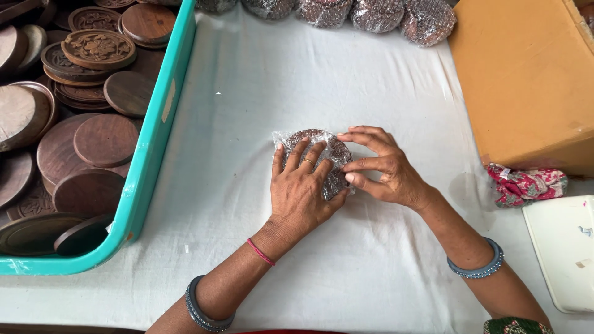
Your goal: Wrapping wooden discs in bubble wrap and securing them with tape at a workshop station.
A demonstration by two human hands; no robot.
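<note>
A round wooden disc wrapped in clear bubble wrap (pixel 323 141) lies on the white cloth (pixel 346 80) in the middle of the table. My left hand (pixel 303 188) rests flat on top of it, fingers spread, pressing the wrap down. My right hand (pixel 383 167) touches the disc's right edge, fingertips pinching the wrap there. Most of the disc is hidden under both hands.
A teal plastic crate (pixel 151 142) at the left holds several round wooden discs (pixel 105 139), some carved. Several wrapped discs (pixel 377 13) line the far edge. A brown cardboard box (pixel 526 74) stands at the right, with a patterned cloth (pixel 526 184) and a white tray (pixel 566 250) below it.
</note>
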